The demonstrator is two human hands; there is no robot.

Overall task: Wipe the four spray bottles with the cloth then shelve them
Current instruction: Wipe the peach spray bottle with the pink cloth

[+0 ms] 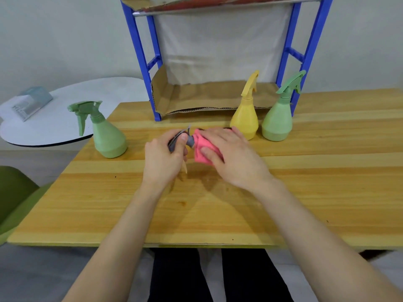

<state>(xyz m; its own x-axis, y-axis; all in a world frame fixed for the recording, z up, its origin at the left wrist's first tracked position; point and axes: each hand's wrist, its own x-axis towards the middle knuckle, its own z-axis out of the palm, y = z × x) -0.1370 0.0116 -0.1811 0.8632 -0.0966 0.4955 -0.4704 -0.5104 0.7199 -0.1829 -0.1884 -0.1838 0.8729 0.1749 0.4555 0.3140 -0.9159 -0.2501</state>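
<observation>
My left hand [164, 158] grips the grey spray head [189, 141] of a bottle lying sideways at the middle of the wooden table [218, 203]. The pink cloth [201, 147] is wrapped round that bottle's body, and my right hand [231, 153] holds the cloth against it, hiding the body. A green spray bottle [104, 131] stands upright on the left. A yellow spray bottle [245, 114] and a second green spray bottle [279, 116] stand upright on the right, in front of the blue shelf [152, 73].
The blue shelf has a cardboard-lined bottom level [207, 97] and a higher level at the top of the view. A white round table [65, 110] with a small box [30, 103] stands at the left. A green chair [13, 197] is at the lower left.
</observation>
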